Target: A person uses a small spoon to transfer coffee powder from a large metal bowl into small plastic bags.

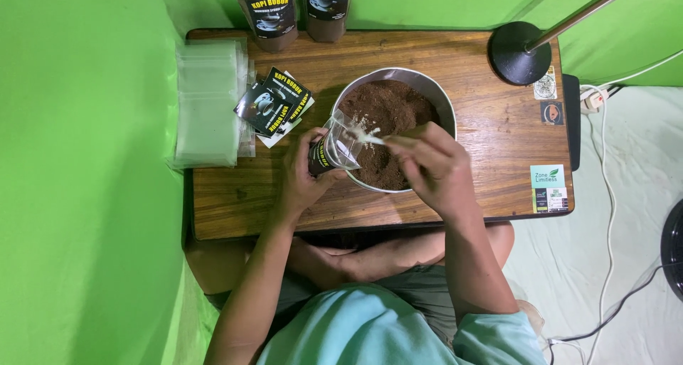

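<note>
The person sits cross-legged at a low wooden counter point(491, 144), both hands over its middle. The left hand point(302, 173) has its fingers clenched around a small clear pouch point(334, 146) with a dark label, holding it tilted with its mouth open toward the bowl point(445, 102). The pouch sits right at the bowl's rim, at about 9 o'clock of it. The right hand point(430, 166) pinches a pale spoon point(370, 137), fingers grasping the handle, and the spoon's tip reaches into the pouch's mouth (how much is on it, I cannot tell). The bowl is metal and round, near the centre of the counter, and filled with brown powder point(388, 112).

At 10 o'clock from the bowl lies a small fan of dark labels point(274, 105), touching one another. Farther left, at the counter's 9 o'clock edge, is a stack of clear bags point(206, 109), partly hanging over the side. At 12 o'clock, on the far edge, two filled pouches point(299, 13) stand upright side by side. At 2 o'clock is a black round lamp base point(516, 52) with a rod slanting up and away. Stickers point(548, 187) mark the counter's right edge.
</note>
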